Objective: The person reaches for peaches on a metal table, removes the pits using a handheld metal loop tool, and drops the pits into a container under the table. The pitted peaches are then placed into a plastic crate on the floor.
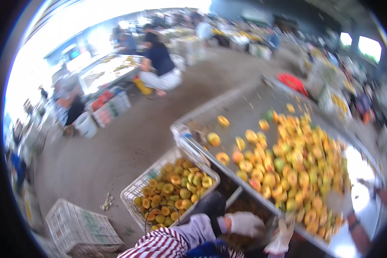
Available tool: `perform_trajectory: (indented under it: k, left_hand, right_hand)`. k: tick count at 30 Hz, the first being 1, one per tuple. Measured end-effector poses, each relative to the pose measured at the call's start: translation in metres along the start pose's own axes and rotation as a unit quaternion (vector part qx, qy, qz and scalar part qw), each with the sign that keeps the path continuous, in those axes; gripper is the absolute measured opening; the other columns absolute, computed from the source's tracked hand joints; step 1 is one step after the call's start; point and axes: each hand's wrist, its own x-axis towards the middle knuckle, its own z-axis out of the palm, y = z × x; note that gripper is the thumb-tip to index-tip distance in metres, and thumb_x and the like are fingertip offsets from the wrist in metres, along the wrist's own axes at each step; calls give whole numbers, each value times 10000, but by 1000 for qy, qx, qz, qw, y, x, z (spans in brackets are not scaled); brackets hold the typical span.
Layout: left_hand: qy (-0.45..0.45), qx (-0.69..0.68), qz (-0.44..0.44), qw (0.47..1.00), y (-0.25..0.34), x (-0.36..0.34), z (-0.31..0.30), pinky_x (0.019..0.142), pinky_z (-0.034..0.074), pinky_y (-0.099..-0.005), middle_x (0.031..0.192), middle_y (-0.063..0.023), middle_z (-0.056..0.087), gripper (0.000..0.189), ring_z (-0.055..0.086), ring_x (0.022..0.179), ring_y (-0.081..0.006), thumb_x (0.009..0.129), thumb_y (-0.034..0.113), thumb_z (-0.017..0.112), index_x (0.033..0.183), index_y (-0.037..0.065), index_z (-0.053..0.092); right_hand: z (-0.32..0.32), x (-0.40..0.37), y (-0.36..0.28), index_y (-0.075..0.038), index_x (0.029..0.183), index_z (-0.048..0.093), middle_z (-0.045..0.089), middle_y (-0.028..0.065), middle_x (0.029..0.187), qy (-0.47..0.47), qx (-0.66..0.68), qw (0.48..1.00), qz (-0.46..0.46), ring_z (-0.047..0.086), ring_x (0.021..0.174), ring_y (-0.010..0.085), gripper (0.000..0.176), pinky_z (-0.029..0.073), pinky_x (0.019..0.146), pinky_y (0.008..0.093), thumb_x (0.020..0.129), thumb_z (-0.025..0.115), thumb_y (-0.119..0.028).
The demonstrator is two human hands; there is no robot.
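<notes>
My left hand [247,224], in a pale work glove with a grey sleeve behind it, is over the dark gap between the crate and the metal table. Motion blur smears its fingers, and anything in them is hidden. Beside it, my right hand [281,235], also gloved, is at the table's near edge. Its fingers point up and look apart, with nothing visible in them. Halved yellow peaches [296,172] are heaped on the metal table [245,107] just beyond. A white plastic crate [131,195] full of peach halves [172,189] stands left of my left hand.
At the right, another person's gloved hand [340,203] reaches toward the heap. An upturned white crate [79,225] is on the floor at lower left. A seated person [161,60] works at a farther table [88,81], near a white bucket [86,125]. A red item [292,83] lies past the table.
</notes>
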Motion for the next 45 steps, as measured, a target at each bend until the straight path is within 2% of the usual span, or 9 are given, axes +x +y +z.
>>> perform_trajectory:
  k: [5, 14, 19, 21, 23, 29, 34, 40, 45]
  left_hand:
    - [393, 87, -113, 909, -59, -11, -24, 789, 550, -460, 980, -159, 690, 252, 673, 927, -354, 855, 237, 657, 1066, 102, 669]
    - [187, 339, -202, 900, -121, 79, -69, 1208, 169, -485, 1581, -59, 391, 590, 283, 1490, -286, 913, 545, 528, 1399, 210, 535]
    - [236, 399, -306, 831, -143, 94, -111, 1139, 268, -551, 1546, -96, 411, 511, 339, 1436, -332, 875, 368, 602, 1353, 191, 568]
    - [343, 399, -161, 835, -119, 85, -105, 1032, 435, -493, 1376, -130, 576, 522, 534, 1261, -345, 817, 268, 660, 1321, 150, 595]
    - [234, 187, -126, 946, -113, 87, -88, 948, 507, -447, 1200, -163, 674, 500, 636, 1114, -361, 826, 294, 665, 1291, 118, 612]
    - [70, 154, -251, 953, -101, 111, -74, 931, 516, -441, 1115, -183, 701, 512, 662, 1073, -358, 820, 391, 717, 1234, 98, 643]
    - [135, 74, -226, 962, -103, 99, -67, 925, 522, -418, 1123, -189, 681, 589, 668, 1061, -320, 787, 382, 789, 1263, 82, 615]
    - [296, -471, -36, 830, -56, 77, -49, 970, 508, -296, 1188, -69, 627, 526, 610, 1112, -180, 896, 71, 722, 1362, 32, 481]
    - [224, -579, -54, 783, -15, 45, -24, 947, 523, -344, 1235, -143, 627, 600, 643, 1060, -222, 927, 296, 686, 1402, 5, 463]
  right_hand:
    - [7, -39, -35, -57, 1198, 518, 641, 49, 915, 127, -57, 984, 111, 612, 647, 120, 329, 480, 542, 239, 890, 629, -91]
    - [25, -53, -31, -24, 1237, 556, 653, 47, 901, 54, -17, 980, 192, 621, 739, 109, 320, 487, 656, 254, 942, 588, -143]
    - [15, -53, -43, -14, 1258, 552, 647, 41, 924, 66, -13, 977, 204, 609, 739, 98, 338, 470, 642, 246, 940, 575, -128]
    - [11, -53, -35, -7, 1261, 548, 645, 44, 924, 67, -15, 977, 201, 604, 736, 99, 344, 470, 645, 246, 937, 576, -121]
    - [8, -50, -26, 0, 1264, 545, 644, 47, 923, 74, -20, 978, 196, 599, 733, 100, 350, 469, 648, 245, 934, 578, -114]
    - [21, -43, -26, -5, 1225, 587, 588, -6, 852, 70, -51, 978, 188, 522, 779, 65, 354, 448, 732, 234, 914, 679, -146]
    - [22, -45, -30, -4, 1211, 590, 570, -19, 844, 62, -82, 978, 181, 527, 776, 58, 357, 465, 723, 235, 912, 699, -165]
    - [25, -49, -39, -24, 1203, 600, 634, 58, 838, 28, -132, 976, 169, 571, 765, 93, 376, 497, 749, 273, 899, 715, -213]
    - [41, -50, -75, -27, 1178, 603, 659, 113, 820, -28, -238, 960, 143, 625, 732, 151, 376, 518, 728, 322, 884, 726, -225]
